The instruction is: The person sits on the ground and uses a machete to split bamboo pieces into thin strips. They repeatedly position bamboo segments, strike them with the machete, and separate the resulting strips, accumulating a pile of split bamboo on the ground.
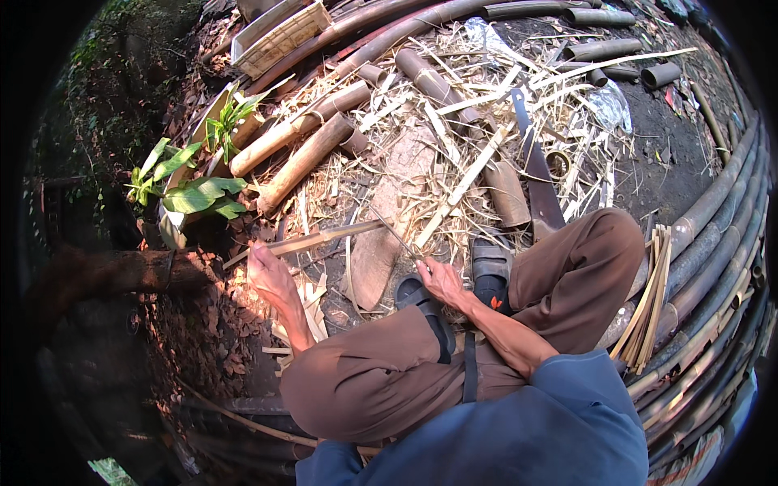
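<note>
One rect. cream plastic crate (279, 40) sits up top next to long brown bamboo poles (405, 29); contents can't be made out. L hand (271, 275) grips a long, narrow, pale split-bamboo strip (324, 238) nr its L end; strip runs to the R, far end above a flat brown slab (373, 271). R hand (442, 283) is closed round a thin metal knife (397, 236), blade at strip's R end, can't tell if touching. Hollow brown bamboo tubes (508, 194) lie amid pale shavings (567, 101).
</note>
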`<state>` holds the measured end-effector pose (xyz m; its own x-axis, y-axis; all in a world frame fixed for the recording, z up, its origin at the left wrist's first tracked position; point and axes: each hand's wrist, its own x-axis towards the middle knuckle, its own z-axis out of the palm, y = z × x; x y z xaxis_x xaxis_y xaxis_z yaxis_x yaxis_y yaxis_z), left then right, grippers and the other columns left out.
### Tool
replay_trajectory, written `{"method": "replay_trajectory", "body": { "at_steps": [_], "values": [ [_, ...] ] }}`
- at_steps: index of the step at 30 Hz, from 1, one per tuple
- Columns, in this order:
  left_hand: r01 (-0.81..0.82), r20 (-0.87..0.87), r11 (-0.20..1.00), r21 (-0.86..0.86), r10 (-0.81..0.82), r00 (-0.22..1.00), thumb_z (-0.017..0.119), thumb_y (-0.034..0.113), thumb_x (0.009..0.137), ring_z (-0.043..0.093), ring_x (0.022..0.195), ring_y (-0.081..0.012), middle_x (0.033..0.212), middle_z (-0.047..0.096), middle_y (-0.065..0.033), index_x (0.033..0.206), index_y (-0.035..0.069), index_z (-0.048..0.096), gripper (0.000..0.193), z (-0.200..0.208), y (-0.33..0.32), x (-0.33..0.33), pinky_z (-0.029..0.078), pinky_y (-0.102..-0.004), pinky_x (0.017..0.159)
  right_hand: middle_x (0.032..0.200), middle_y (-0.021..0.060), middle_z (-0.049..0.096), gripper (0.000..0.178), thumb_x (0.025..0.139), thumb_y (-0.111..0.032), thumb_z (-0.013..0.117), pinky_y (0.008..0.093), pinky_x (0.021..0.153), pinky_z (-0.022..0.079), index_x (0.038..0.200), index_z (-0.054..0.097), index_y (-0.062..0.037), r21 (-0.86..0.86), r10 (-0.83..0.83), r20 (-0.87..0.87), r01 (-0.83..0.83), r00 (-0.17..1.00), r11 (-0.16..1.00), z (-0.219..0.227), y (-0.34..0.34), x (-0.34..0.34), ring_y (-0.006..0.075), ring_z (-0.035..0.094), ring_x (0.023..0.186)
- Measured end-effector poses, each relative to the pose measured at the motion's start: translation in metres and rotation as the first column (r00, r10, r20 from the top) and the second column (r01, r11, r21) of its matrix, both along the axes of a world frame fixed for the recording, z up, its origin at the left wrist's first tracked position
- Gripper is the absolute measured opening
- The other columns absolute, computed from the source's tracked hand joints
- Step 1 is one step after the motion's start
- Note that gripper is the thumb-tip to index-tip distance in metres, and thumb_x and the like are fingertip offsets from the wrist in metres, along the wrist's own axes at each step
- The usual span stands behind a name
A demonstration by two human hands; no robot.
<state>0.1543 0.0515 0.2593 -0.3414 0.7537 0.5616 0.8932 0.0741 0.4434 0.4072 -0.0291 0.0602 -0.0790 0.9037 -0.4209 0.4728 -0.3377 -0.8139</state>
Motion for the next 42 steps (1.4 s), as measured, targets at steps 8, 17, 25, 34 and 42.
{"method": "replay_trajectory", "body": {
  "at_steps": [8, 17, 25, 34, 42],
  "values": [
    [0.308, 0.706, 0.903, 0.3, -0.427, 0.565, 0.042, 0.013, 0.101, 0.063, 0.098, -0.0219, 0.103, 0.064, -0.0142, 0.12, -0.004, 0.048, 0.026, -0.058, 0.053, 0.031, 0.051, -0.0336, 0.092, 0.089, 0.0279, 0.065, 0.054, 0.097, -0.045, 0.048, 0.0452, 0.077, 0.048, 0.132, 0.051, -0.0043, 0.012, -0.05, -0.118, 0.052, 0.992, 0.999, 0.008, 0.007, 0.006, 0.0385, 0.064, 0.086],
    [0.347, 0.627, 0.875, 0.337, -0.484, 0.611, 0.052, 0.042, 0.1, 0.049, 0.088, -0.0111, 0.097, 0.05, -0.0022, 0.123, 0.005, 0.051, 0.044, -0.068, 0.065, 0.076, 0.046, -0.0286, 0.077, 0.063, -0.0019, 0.05, 0.056, 0.1, -0.022, 0.051, 0.0248, 0.046, 0.043, 0.151, 0.031, -0.0071, -0.01, -0.088, -0.557, 0.099, 0.826, 0.995, 0.155, 0.034, 0.046, 0.0073, 0.05, 0.052],
    [0.491, 0.705, 0.731, 0.474, -0.649, 0.287, 0.063, 0.038, 0.095, 0.047, 0.063, -0.0063, 0.072, 0.053, 0.0015, 0.096, 0.004, 0.057, 0.034, -0.076, 0.061, 0.093, 0.042, -0.0236, 0.058, 0.067, -0.0019, 0.047, 0.054, 0.103, -0.028, 0.044, 0.0226, 0.044, 0.041, 0.152, 0.028, -0.0118, 0.014, -0.061, -0.574, 0.085, 0.816, 0.996, 0.224, 0.028, 0.049, 0.0071, 0.047, 0.05],
    [0.647, 0.763, 0.562, 0.515, -0.644, -0.047, 0.042, 0.048, 0.102, 0.04, 0.077, -0.0125, 0.08, 0.043, -0.0008, 0.081, 0.007, 0.05, 0.046, -0.063, 0.021, 0.128, 0.034, -0.0295, 0.076, 0.066, 0.0019, 0.049, 0.035, 0.103, -0.047, 0.037, 0.0241, 0.041, 0.038, 0.1, 0.043, -0.0119, -0.05, -0.042, -0.578, 0.016, 0.815, 0.999, 0.275, 0.027, 0.034, 0.0097, 0.044, 0.046],
    [0.664, 0.814, 0.552, 0.504, -0.561, -0.152, 0.048, 0.053, 0.098, 0.052, 0.086, -0.008, 0.09, 0.058, -0.0007, 0.098, 0.003, 0.061, 0.051, -0.064, 0.012, 0.135, 0.043, -0.0275, 0.08, 0.066, 0.0006, 0.049, 0.039, 0.104, -0.045, 0.035, 0.0244, 0.041, 0.04, 0.109, 0.049, -0.0087, -0.137, -0.069, -0.585, -0.015, 0.808, 0.991, 0.273, 0.025, 0.031, 0.0089, 0.046, 0.047]
  ]
}}
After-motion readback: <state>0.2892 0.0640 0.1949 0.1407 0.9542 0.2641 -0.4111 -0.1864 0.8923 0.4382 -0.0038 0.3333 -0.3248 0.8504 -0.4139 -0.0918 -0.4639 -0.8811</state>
